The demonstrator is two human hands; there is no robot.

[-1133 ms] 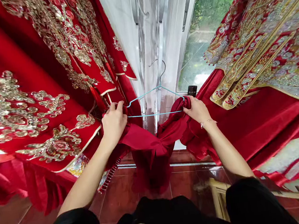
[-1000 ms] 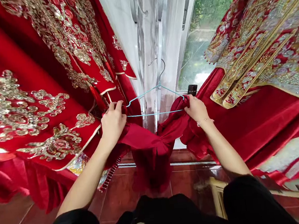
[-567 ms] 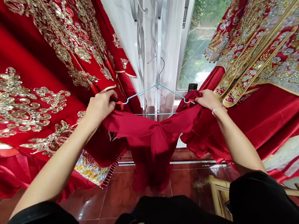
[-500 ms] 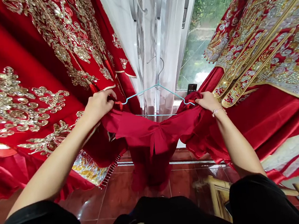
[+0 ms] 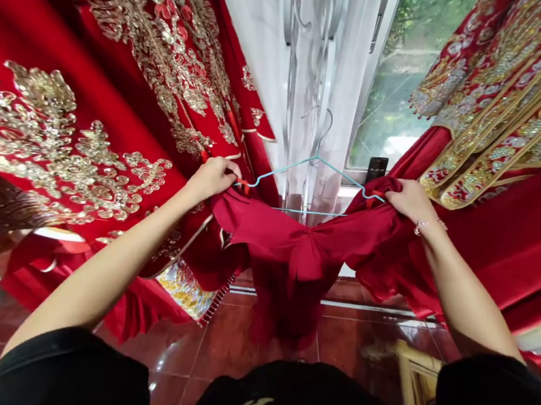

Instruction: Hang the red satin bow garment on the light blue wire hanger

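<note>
Left hand, right hand grip satin; digits blurred

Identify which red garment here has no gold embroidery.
The plain red one, gathered by the left hand and right hand at the blue hanger; the garments either side carry gold embroidery.

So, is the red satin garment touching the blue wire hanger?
Touching. The head view shows the right end of the blue wire hanger running into the folds of the red satin garment, at the fingers of the right hand.
</note>
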